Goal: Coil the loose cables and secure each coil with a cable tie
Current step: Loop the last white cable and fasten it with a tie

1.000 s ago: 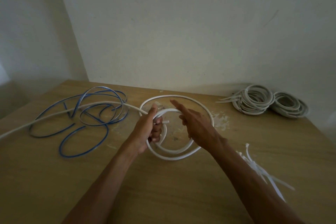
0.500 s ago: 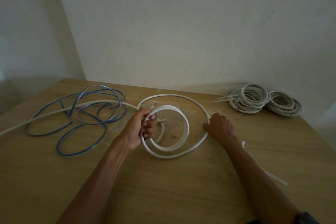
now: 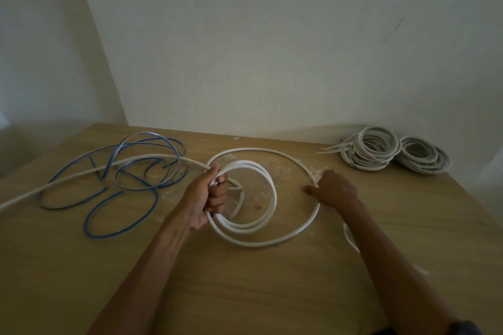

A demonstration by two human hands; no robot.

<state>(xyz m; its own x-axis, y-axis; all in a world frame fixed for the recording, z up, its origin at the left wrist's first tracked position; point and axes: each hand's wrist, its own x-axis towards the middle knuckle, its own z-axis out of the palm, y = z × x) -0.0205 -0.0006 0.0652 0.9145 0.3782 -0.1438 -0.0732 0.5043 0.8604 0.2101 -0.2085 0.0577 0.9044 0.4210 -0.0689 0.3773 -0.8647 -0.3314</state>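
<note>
While the white round cable (image 3: 246, 227) lies wound into loops at the middle of the light wooden table (image 3: 245, 294), the left hand (image 3: 202, 196) grips the small inner turns at their 9 o'clock side, fingers curled tight round them. At 3 o'clock the right hand (image 3: 336, 190) holds the wide outer loop, fingers bent over it. The cable's tail runs off toward 9 o'clock across a tangled blue cable (image 3: 109, 236). Two tied grey-white cable coils (image 3: 364, 163) lie at 2 o'clock; thin white cable ties (image 3: 349, 238) show at 4 o'clock beside the right forearm.
</note>
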